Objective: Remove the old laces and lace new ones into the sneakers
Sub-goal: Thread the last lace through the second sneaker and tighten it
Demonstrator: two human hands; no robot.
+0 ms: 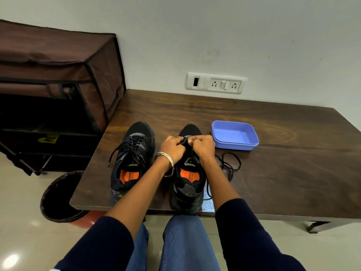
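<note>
Dark wood bench (273, 163): carries both sneakers at its near edge.
Right sneaker (188, 184): under both hands, lace mostly loose, trailing right across the bench.
Left hand (172, 148): fingers closed on the lace near the toe eyelets.
Right hand (203, 146): fingers pinching the same lace.
Left sneaker (130, 159): laced, untied.
Blue tray (234, 135): beyond, empty.
Progress: judged early; whether this lace is old or new cannot be told.

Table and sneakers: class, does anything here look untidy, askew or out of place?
Nothing is damaged or spilled. A loose black lace lies tangled on the table right of the right sneaker. The left sneaker has untied ends trailing. The blue box sits empty.
</note>
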